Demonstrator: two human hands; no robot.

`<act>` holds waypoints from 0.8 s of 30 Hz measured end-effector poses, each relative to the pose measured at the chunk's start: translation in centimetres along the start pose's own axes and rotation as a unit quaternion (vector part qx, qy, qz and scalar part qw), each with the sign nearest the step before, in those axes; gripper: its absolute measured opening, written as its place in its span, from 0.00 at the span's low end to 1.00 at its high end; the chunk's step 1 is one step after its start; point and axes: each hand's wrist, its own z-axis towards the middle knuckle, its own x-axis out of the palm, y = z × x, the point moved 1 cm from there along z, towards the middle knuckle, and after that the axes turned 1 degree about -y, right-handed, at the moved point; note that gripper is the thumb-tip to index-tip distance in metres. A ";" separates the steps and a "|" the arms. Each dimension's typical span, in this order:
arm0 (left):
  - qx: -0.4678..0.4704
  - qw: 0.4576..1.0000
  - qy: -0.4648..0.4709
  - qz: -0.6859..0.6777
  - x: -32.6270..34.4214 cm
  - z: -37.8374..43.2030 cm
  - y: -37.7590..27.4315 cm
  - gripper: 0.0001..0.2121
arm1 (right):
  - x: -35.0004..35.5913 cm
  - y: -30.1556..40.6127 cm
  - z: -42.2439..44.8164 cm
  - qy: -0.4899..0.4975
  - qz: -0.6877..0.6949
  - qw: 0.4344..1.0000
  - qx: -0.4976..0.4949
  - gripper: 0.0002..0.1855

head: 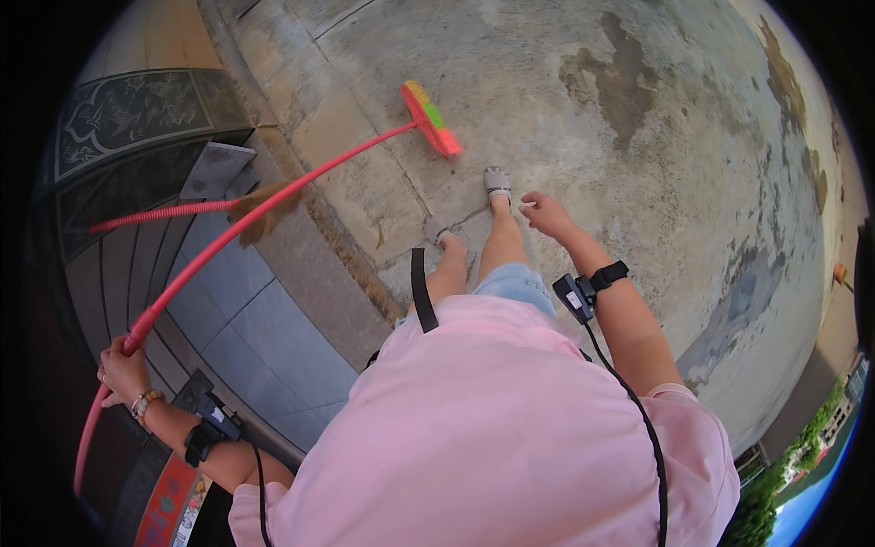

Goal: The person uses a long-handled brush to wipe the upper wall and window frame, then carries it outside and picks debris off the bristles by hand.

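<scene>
My left hand point(125, 372) is closed around the long pink handle of a push broom point(273, 202), at the lower left. The handle slants up and away to the broom head, whose yellow, green and red bristles point(431, 113) are near the concrete ground ahead of my feet. My right hand point(545, 213) hangs in front of my right leg, its fingers loosely bent and apart, holding nothing. A second broom, with a ribbed red handle point(164, 213) and brown bristles point(263, 212), lies or leans by the doorway at the left, partly behind the pink handle.
Grey floor tiles point(273, 342) lie inside a raised stone threshold point(321, 290) at my left. Beside them stands a dark carved panel point(137, 113). Concrete ground point(547, 82) with dark damp patches point(622, 82) stretches ahead and right. Cables run from devices on both my forearms.
</scene>
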 end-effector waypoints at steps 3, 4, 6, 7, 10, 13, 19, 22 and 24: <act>-0.001 1.000 0.011 -0.002 0.7 0.0 -0.8 0.12 | -0.3 -1.3 0.9 -0.025 -0.019 0.999 -0.005 0.19; -0.001 1.000 0.013 -0.003 1.1 -0.2 -1.2 0.12 | -0.2 -1.7 1.0 -0.038 -0.009 0.999 -0.005 0.19; -0.004 1.000 0.004 0.014 1.7 -0.3 -2.0 0.13 | 0.0 -1.7 0.7 -0.036 -0.008 0.999 -0.001 0.19; -0.007 1.000 0.005 0.013 1.9 -0.4 -2.1 0.13 | 0.1 -1.2 0.6 -0.035 -0.005 0.999 0.003 0.19; -0.005 1.000 0.015 0.016 2.1 -0.6 -2.1 0.15 | 1.5 0.6 -0.5 -0.011 -0.010 1.000 0.015 0.18; 0.036 0.999 -0.001 -0.006 2.1 -0.7 -1.9 0.13 | 4.4 1.3 -0.6 -0.021 -0.035 0.999 -0.032 0.17; 0.042 0.998 -0.032 -0.032 2.1 -0.7 -2.0 0.13 | 9.0 3.0 -1.9 0.034 -0.022 0.998 -0.051 0.19; 0.048 0.997 -0.037 -0.043 2.4 -0.7 -2.0 0.12 | 10.3 3.3 -2.3 0.006 -0.109 0.986 -0.129 0.19; 0.055 0.997 -0.045 -0.028 2.6 -0.7 -2.0 0.12 | 10.3 3.8 -2.9 0.002 -0.079 0.991 -0.107 0.19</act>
